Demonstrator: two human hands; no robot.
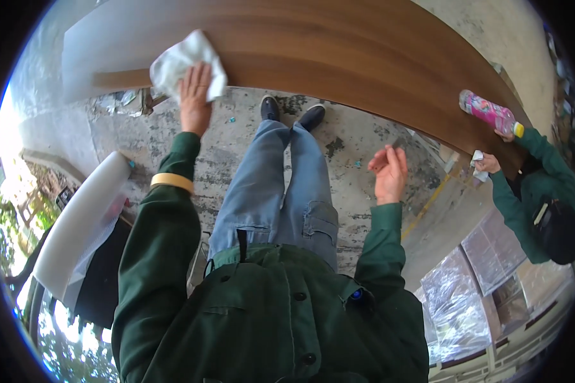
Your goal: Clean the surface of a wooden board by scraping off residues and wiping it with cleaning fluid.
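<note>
My left hand (196, 96) lies over a white cloth (185, 54), its fingers stretched out along it. The cloth is bunched against the near edge of a long brown wood-grain panel (313, 54). One corner of the cloth hangs past that edge. My right hand (390, 172) is held up over the floor, short of the panel, with its fingers loosely bent and apart. Nothing shows in its grasp.
At right, a co-worker (549, 185) holds a pink bottle with a yellow cap (492, 113) and a white cloth (478, 165) by the panel. A white foam roll (83, 220) stands at left. Wrapped boxes (457, 306) are stacked lower right. The concrete floor (236, 150) is stained.
</note>
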